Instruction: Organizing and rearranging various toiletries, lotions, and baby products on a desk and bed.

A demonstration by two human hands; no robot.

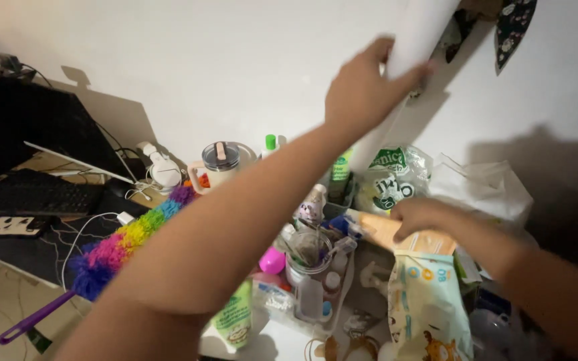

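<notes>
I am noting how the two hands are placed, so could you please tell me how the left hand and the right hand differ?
The left hand is raised high against the wall, while the right hand is low over the cluttered table. The left hand grips a white sheet; the right hand rests on a tan flat packet, though its grip cannot be made out. The left arm crosses the whole picture; the right arm comes in from the right edge. Both are bare.

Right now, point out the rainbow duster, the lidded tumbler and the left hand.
rainbow duster (128, 237), head view, on its fluffy head.
lidded tumbler (220, 162), head view, on its lid.
left hand (362, 90), head view, on its back.
</notes>
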